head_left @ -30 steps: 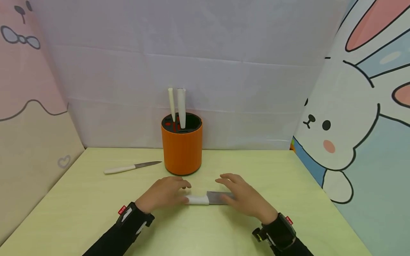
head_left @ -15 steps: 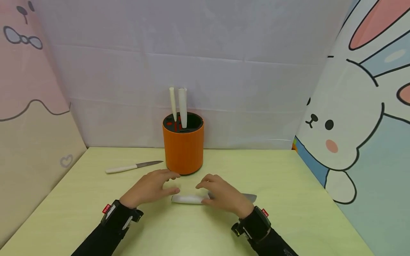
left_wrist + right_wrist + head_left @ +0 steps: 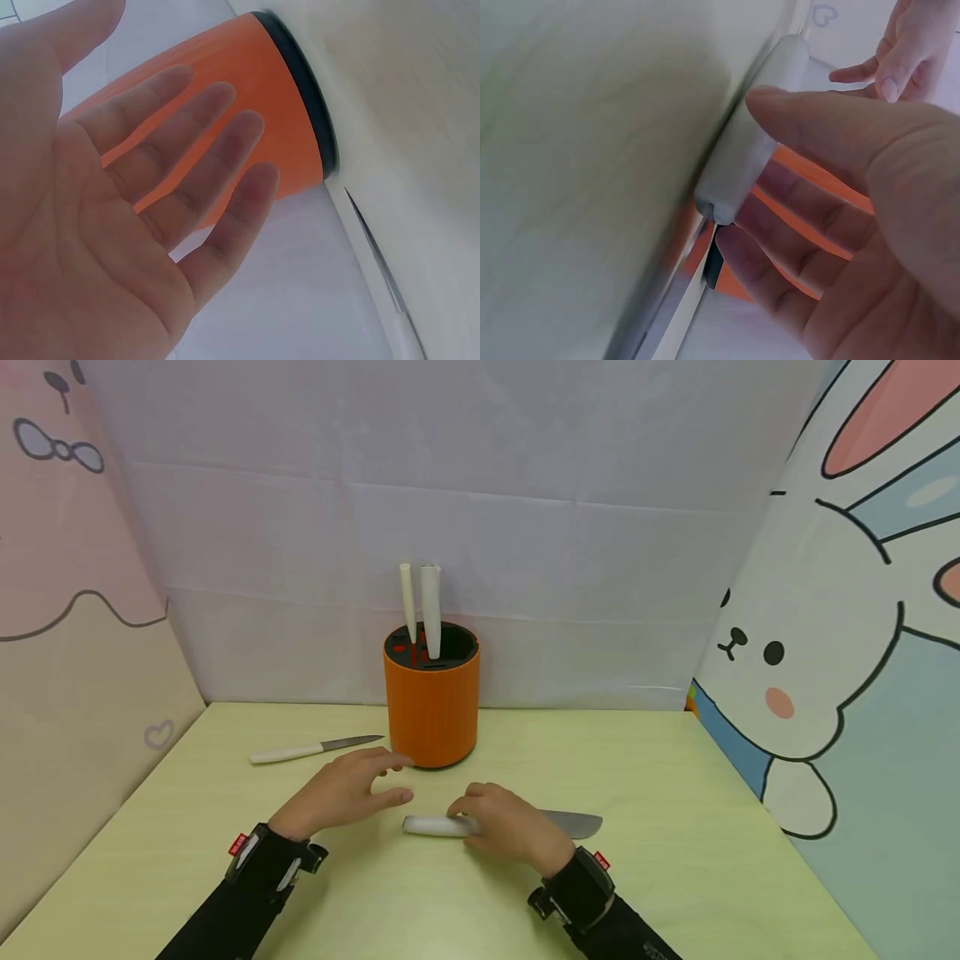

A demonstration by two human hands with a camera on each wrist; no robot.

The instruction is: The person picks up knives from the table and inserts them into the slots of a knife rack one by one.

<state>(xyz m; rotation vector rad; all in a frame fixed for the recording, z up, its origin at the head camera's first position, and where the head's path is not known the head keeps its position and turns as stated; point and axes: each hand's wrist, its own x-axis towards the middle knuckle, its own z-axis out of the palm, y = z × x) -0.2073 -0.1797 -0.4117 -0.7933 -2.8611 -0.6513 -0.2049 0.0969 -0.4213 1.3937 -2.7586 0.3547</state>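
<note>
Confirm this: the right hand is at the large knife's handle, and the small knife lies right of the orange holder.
Not quite: the small knife lies left of the orange holder, as the head view shows. The right hand is at the large knife's handle.

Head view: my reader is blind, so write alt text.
A right hand curls round the handle of a large knife on a table; the left hand hovers nearby. Behind, two handles stand in an orange holder, with a small knife to its left.

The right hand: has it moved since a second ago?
Yes. In the head view, the right hand has shifted left relative to the orange knife holder, from the large blade towards its white handle.
</note>
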